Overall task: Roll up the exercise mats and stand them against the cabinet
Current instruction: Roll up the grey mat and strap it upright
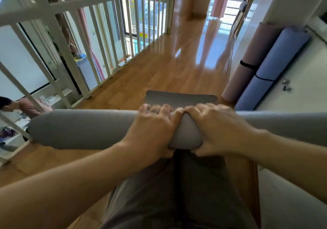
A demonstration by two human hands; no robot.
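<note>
**Two hands clasping a rolled grey mat, two other mats standing at the cabinet**

Head view: we see the grey mat (85,129) rolled into a thick cylinder that runs across the middle of the frame, from the left third out past the right edge; its free end (180,97) lies flat on the floor (159,69) just above the hands in the picture; we cannot tell whether the roll itself rests on the floor or is lifted. The left hand (154,129) and the right hand (217,127) sit side by side at the centre of the frame, nearly touching; the fingers of each curl over the top of the roll and the thumbs wrap its near side, so both hands grip the grey mat firmly, and the roll bulges between them. At the right of the frame the pink mat (247,58) and the blue mat (276,64) stand rolled, side by side and touching, leaning on the white cabinet (292,80); thin black straps (247,64) bind each roll. A white railing (99,34) fills the upper left; grey trousers (177,193) occupy the lower centre, below the roll.
</note>
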